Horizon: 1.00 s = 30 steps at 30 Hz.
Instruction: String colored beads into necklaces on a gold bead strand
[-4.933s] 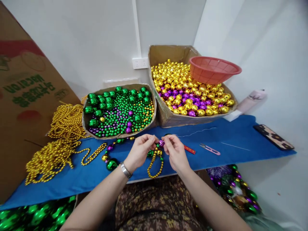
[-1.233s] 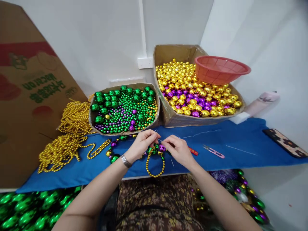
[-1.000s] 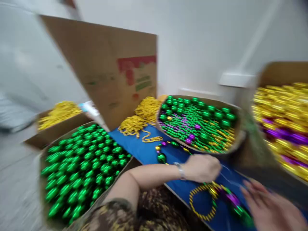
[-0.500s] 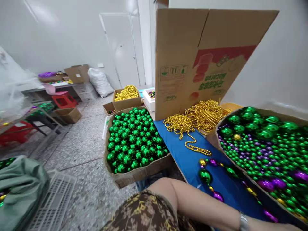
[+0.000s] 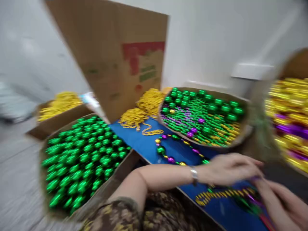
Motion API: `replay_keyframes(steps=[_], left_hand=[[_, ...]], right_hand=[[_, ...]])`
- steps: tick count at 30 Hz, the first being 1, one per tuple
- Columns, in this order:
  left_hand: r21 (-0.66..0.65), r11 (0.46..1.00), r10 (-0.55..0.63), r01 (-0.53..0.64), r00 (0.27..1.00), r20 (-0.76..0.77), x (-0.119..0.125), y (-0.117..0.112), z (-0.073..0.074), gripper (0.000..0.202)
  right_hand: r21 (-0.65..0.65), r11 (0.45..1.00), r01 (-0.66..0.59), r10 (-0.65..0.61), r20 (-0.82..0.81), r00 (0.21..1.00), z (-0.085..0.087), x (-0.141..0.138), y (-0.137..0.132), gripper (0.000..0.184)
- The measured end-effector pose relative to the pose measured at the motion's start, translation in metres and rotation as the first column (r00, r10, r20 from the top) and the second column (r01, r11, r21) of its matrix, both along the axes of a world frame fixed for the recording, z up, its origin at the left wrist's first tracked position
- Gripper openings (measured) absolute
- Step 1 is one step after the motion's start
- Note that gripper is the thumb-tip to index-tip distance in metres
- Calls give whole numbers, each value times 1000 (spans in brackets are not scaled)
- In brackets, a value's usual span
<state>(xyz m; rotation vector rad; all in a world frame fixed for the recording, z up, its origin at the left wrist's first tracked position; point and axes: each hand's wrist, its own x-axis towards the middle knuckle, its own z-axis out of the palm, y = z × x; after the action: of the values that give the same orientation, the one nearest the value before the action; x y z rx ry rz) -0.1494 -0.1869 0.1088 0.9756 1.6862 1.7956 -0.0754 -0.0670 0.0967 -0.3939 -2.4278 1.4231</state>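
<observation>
My left hand (image 5: 228,168), with a silver band on its wrist, reaches over the blue table top (image 5: 141,146). Its fingertips meet my right hand (image 5: 280,199) at the lower right. Both hands are closed around part of a bead string, where a purple glint shows between the fingers; motion blur hides the exact grip. A loop of the multicoloured bead string (image 5: 171,159), with green, purple and gold beads, lies on the blue surface left of my hands. Below them lie a strand of small gold beads (image 5: 203,198) and blurred green and purple beads (image 5: 247,205).
A box of green beads (image 5: 84,157) stands left of the table. Gold bead chains (image 5: 133,118) lie against a tall carton (image 5: 108,61). A wide container of mixed beads (image 5: 204,118) sits behind my hands; gold and purple beads (image 5: 291,122) fill another container at right.
The view has swung right, bringing both hands and the gold-bead container into sight. Earlier only my left forearm and wrist showed, at the lower right edge.
</observation>
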Motion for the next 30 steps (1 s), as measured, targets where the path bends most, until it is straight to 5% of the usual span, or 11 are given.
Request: replay_keyframes(steps=[1, 3, 5, 8, 13, 16, 18, 21, 26, 30], left_hand=[[57, 998, -18, 15, 998, 52, 3, 1, -3, 18], [99, 988, -127, 116, 984, 123, 4, 8, -15, 25], [139, 963, -252, 233, 958, 136, 4, 17, -30, 32], [56, 972, -234, 230, 968, 86, 7, 28, -43, 34], [-64, 984, -165, 165, 986, 12, 12, 31, -41, 36], [-109, 963, -247, 246, 969, 1, 9, 33, -40, 29], [-144, 946, -289, 289, 957, 24, 6, 35, -42, 26], [-149, 958, -230, 244, 968, 102, 3, 37, -48, 28], [-93, 990, -81, 106, 968, 239, -3, 34, -60, 33], [-77, 994, -57, 78, 966, 252, -3, 34, -64, 33]], right_hand=[[56, 993, 106, -106, -6, 994, 10, 16, 5, 26], [129, 988, 85, -78, -57, 995, 27, 27, 8, 31], [83, 996, 23, -11, -140, 990, 35, 19, 13, 32], [-116, 993, 1, -26, -207, 978, 36, 4, 31, 29], [-580, 815, 4, -179, -245, 953, 24, 10, 63, 26], [-675, 736, 46, -223, -178, 958, 0, 19, 83, 32], [-594, 799, 97, -216, -133, 967, -21, 28, 96, 35], [-186, 951, 246, -253, -11, 967, -56, 53, 118, 39], [192, 871, 452, -473, 82, 877, -98, 123, 159, 35], [365, 830, 422, -500, 148, 853, -117, 158, 176, 28]])
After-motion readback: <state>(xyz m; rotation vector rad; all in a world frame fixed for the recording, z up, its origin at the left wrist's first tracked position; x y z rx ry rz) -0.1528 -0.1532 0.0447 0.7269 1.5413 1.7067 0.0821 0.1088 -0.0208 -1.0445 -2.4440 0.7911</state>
